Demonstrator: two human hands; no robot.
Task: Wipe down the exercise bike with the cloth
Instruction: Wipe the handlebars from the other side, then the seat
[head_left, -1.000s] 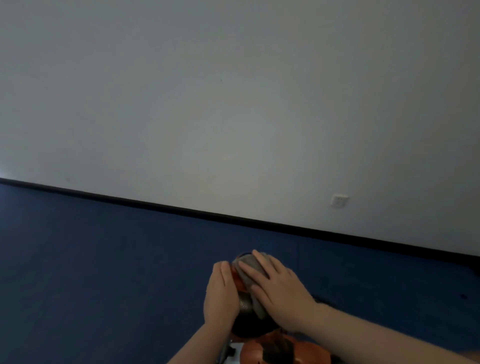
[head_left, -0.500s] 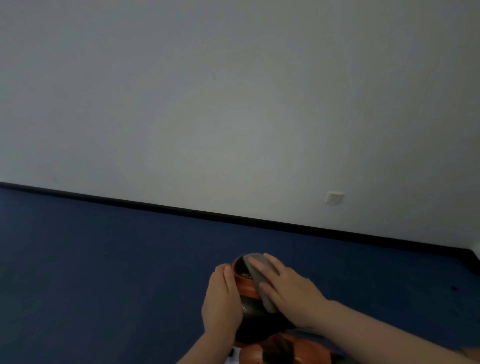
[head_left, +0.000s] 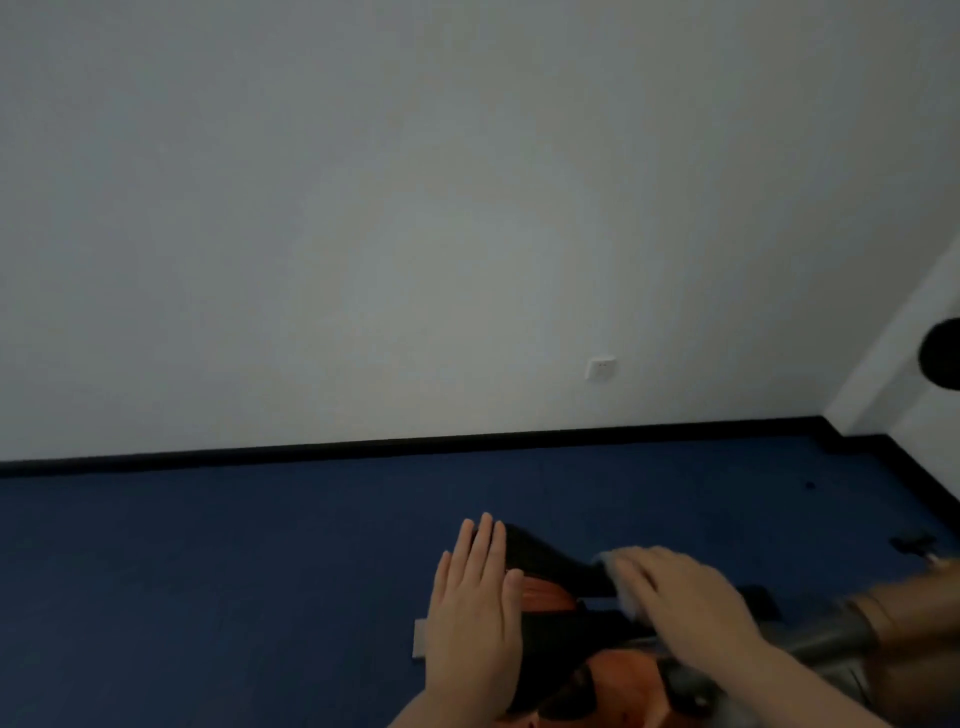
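Blue floor (head_left: 208, 571) behind the exercise bike (head_left: 550, 566): my left hand (head_left: 475, 618) lies flat against its left side, fingers straight; my right hand (head_left: 680, 597) presses the cloth (head_left: 605, 558) onto its right, blurred.

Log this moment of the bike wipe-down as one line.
left hand: flat against exercise bike | right hand: pressing grey cloth on bike, blurred | floor: blue
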